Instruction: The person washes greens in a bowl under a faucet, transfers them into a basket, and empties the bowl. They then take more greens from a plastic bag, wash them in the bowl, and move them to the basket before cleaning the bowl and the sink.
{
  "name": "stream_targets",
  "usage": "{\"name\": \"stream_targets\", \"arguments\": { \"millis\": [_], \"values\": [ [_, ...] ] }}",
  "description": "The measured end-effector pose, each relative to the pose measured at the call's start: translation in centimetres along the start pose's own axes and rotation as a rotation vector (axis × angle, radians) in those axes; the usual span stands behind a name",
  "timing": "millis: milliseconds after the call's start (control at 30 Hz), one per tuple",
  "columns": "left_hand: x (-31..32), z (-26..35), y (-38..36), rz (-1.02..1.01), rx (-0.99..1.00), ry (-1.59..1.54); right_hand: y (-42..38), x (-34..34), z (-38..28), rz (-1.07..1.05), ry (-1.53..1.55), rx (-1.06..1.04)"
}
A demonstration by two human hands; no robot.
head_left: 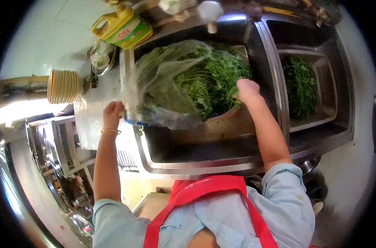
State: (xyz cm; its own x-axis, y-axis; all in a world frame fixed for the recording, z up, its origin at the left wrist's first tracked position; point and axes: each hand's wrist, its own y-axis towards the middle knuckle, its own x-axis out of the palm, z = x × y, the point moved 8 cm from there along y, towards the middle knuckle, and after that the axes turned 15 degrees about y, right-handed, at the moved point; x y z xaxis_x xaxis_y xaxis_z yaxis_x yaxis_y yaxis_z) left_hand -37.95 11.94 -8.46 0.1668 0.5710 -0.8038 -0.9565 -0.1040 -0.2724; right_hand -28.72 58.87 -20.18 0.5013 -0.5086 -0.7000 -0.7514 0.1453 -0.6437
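A clear plastic bag (163, 91) hangs over the left sink basin, with leafy green herbs (212, 78) in and beside its mouth. My left hand (113, 113) is closed on the bag's left edge, over the counter beside the basin. At the right side of the herbs, my right hand (248, 89) is closed; its fingertips meet the leaves and the bag's edge, and exactly what they grip is hard to make out. Beneath the herbs, the rim of a round container (225, 115) shows in part.
In the right basin (349, 124) stands a wire-like basket (329, 82) with more greens (300, 84). A yellow jug (124, 27) stands behind the left basin. Stacked bowls (64, 87) are at the left, near a small bag of vegetables (102, 57).
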Motion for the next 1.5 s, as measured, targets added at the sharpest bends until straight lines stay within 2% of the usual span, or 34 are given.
{"name": "stream_targets", "arguments": {
  "millis": [33,100,133,167,200,233,267,300,367,400,467,500,567,600,700,767,800,867,900,933,967,1033,1067,1100,1133,1167,1233,1267,1300,1333,1367,1433,1467,1500],
  "values": [
    [0.3,0.4,-0.1,-0.064,-0.019,-0.289,-0.9,-0.5,-0.9,-0.007,-0.09,0.012],
    [1.9,1.9,-0.7,-0.189,-0.095,-0.808,-2.5,-2.4,-4.0,0.355,-0.042,-0.166],
    [2.9,2.1,-1.2,-0.264,-0.137,-0.935,-3.5,-3.5,-5.4,0.537,-0.013,-0.257],
    [3.7,2.3,-1.6,-0.34,-0.178,-1.057,-3.2,-3.0,-7.8,0.561,-0.025,-0.299],
    [4.5,3.1,-2.2,-0.421,-0.216,-1.174,-3.1,-1.8,-11.0,0.614,-0.015,-0.541],
    [4.9,4.4,-3.5,-0.43,-0.302,-1.154,-3.1,-0.1,-14.9,0.575,-0.051,-0.749],
    [5.5,4.7,-3.4,-0.507,-0.268,-1.202,-2.3,2.5,-19.0,0.156,-0.142,-0.736],
    [5.9,4.9,-3.3,-0.583,-0.234,-1.248,-2.7,4.4,-21.5,0.333,-0.023,-1.002],
    [6.0,5.6,-2.9,-0.647,-0.223,-1.244,-0.8,8.7,-27.4,0.239,-0.27,-1.061],
    [6.2,6.1,-2.8,-0.686,-0.223,-1.242,-0.1,9.4,-28.5,0.155,-0.271,-0.968],
    [4.3,7.0,-2.4,-0.486,-0.301,-1.19,-0.1,11.5,-28.9,-0.034,-0.259,-0.781],
    [3.3,6.7,-2.3,-0.382,-0.338,-1.161,0.1,11.4,-28.0,-0.046,-0.303,-0.697],
    [1.9,0.7,2.4,-0.706,-0.066,-1.278,0.8,9.4,-26.2,-0.061,-0.413,-0.549],
    [0.4,-0.5,2.6,-0.459,-0.249,-1.228,0.8,8.2,-24.6,-0.141,-0.456,-0.552],
    [-4.8,-3.8,3.3,-0.004,-0.41,-1.043,2.2,6.2,-18.0,-0.123,-0.57,-0.54],
    [-7.5,-7.1,4.8,-0.038,-0.385,-1.076,1.6,6.0,-12.0,-0.174,-0.869,-0.446],
    [-7.6,-5.4,2.7,0.165,-0.535,-0.978,1.6,6.6,-9.4,-0.232,-0.943,-0.418],
    [-4.1,-9.9,6.2,-0.435,-0.146,-1.195,3.6,8.4,-6.7,-0.264,-0.954,-0.354],
    [-3.5,-11.0,5.3,-0.734,0.058,-1.262,5.2,9.9,-6.3,-0.243,-0.887,-0.323],
    [-2.6,-10.4,3.3,-0.631,-0.147,-1.042,6.9,11.4,-5.7,-0.214,-0.816,-0.282],
    [-1.2,-8.1,0.6,-0.518,-0.326,-0.826,8.3,13.4,-4.8,-0.21,-0.944,-0.266],
    [-1.0,-4.4,-2.4,-0.191,-0.034,-0.208,8.3,12.4,-6.0,-0.264,-0.881,-0.216],
    [-0.3,-5.2,-3.0,-0.526,-0.141,-0.089,7.5,12.3,-6.9,-0.31,-0.845,-0.194],
    [0.1,-6.0,-2.7,-0.591,-0.134,-0.126,7.1,12.4,-7.2,-0.348,-0.81,-0.161],
    [-0.4,-3.9,-3.1,-0.59,-0.141,-0.307,6.6,11.7,-8.6,-0.241,-0.811,-0.367],
    [-0.6,-1.4,-3.5,-0.589,-0.143,-0.491,6.1,11.1,-8.5,-0.224,-0.758,-0.356],
    [0.4,-0.2,-2.4,-0.601,-0.213,-0.724,0.8,7.4,-11.1,-0.201,-0.653,-0.347],
    [1.1,0.2,-2.2,-0.606,-0.262,-0.836,-1.4,6.2,-12.4,-0.06,-0.536,-0.443],
    [1.8,2.9,-3.0,-0.695,-0.199,-0.937,-3.6,5.1,-13.4,0.079,-0.414,-0.534],
    [2.8,4.1,-3.0,-0.72,-0.223,-0.98,-5.9,4.2,-14.1,0.225,-0.288,-0.619],
    [3.8,5.5,-3.0,-0.743,-0.24,-1.021,-8.3,3.9,-15.6,0.305,-0.03,-0.686],
    [5.9,9.8,-3.4,-0.865,-0.183,-1.068,-8.6,6.3,-18.2,0.304,0.63,-0.957],
    [6.8,12.3,-3.6,-0.926,-0.145,-1.089,-6.0,8.1,-19.6,0.146,1.076,-0.966],
    [7.5,14.5,-3.7,-0.919,-0.171,-1.119,-1.9,10.4,-20.9,0.009,1.265,-0.934]
  ]
}}
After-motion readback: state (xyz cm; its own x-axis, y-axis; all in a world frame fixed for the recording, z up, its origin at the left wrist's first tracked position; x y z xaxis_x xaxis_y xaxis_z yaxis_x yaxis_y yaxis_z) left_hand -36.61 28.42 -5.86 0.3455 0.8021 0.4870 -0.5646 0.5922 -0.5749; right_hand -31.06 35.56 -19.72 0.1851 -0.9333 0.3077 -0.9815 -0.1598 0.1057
